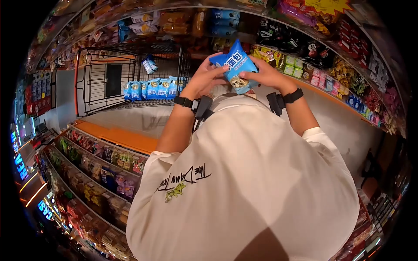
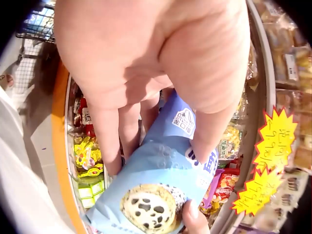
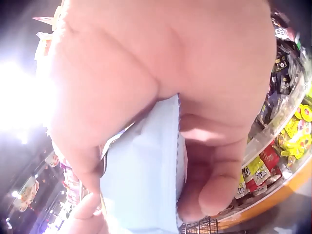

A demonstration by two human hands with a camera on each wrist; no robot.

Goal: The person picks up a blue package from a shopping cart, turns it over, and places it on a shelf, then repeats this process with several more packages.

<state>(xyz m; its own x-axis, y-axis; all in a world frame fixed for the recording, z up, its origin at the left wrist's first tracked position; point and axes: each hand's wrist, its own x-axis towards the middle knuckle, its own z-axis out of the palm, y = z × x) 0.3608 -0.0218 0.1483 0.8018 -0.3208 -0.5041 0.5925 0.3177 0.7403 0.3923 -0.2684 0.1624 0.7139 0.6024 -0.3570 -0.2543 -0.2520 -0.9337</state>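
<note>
Both hands hold one blue bread packet (image 1: 240,65), raised in front of the chest, its printed face with a round spotted bread picture turned up. The left hand (image 1: 207,76) grips its left side; in the left wrist view the thumb (image 2: 210,134) presses on the printed face and the fingers (image 2: 109,141) reach along the other side. Near the packet's lower end, the right hand (image 1: 270,76) pinches the right side. In the right wrist view the packet's pale crimped edge (image 3: 170,170) lies between thumb and fingers.
A black wire basket (image 1: 104,78) at left holds a row of similar blue packets (image 1: 152,89) and a separate one (image 1: 149,64) farther back. Shelves of packaged snacks (image 1: 296,67) with an orange edge (image 1: 331,93) curve along the right. More snack racks (image 1: 91,169) stand at lower left.
</note>
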